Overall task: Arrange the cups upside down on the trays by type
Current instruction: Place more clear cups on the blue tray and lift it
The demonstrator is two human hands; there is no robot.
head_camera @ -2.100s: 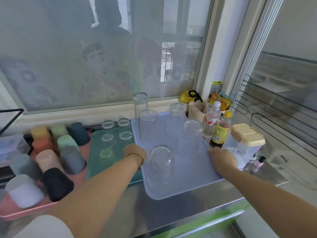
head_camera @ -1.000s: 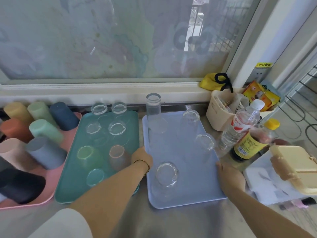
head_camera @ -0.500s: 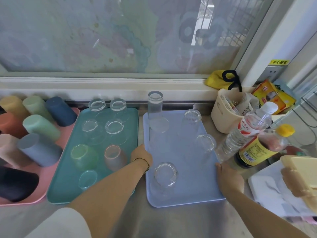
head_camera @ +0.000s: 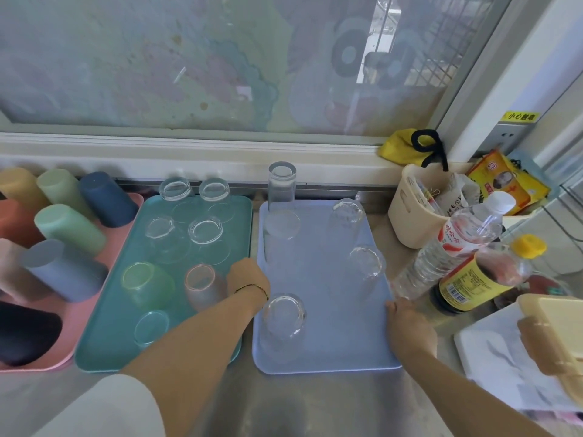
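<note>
A steel counter (head_camera: 315,405) runs under a frosted window. At its middle lies the blue tray (head_camera: 331,348), carrying tall clear glasses set mouth-down and well apart. The nearest glass (head_camera: 283,323) stands at the tray's 7 o'clock. A taller glass (head_camera: 281,184) rises at 12 o'clock, and we cannot tell whether it stands on the rear rim or just behind it.

Our left hand (head_camera: 246,279) sits at the tray's 9 o'clock rim. Its fingers are hidden under the knuckles, so we cannot tell whether its grip is closed. Our right hand (head_camera: 410,329) is at 4 o'clock, its grip clamped on the rim.

We judge the main danger to be toppling. These glasses are tall and narrow, so a jerk or tilt of the tray could rock one over into its neighbour. A push toward 12 o'clock could strike the taller glass.

To the left, the pink-tinted glass (head_camera: 202,282) on the teal tray (head_camera: 107,342) stands just beside our left wrist, and a careless pull-back could clip it. To the right, the water bottle (head_camera: 457,247) and the yellow-capped sauce bottle (head_camera: 479,279) stand near the tray's 3 o'clock rim. A shove that way could knock them. At far 9 o'clock, the pink tray (head_camera: 47,364) of coloured plastic cups lies clear of all this.
</note>
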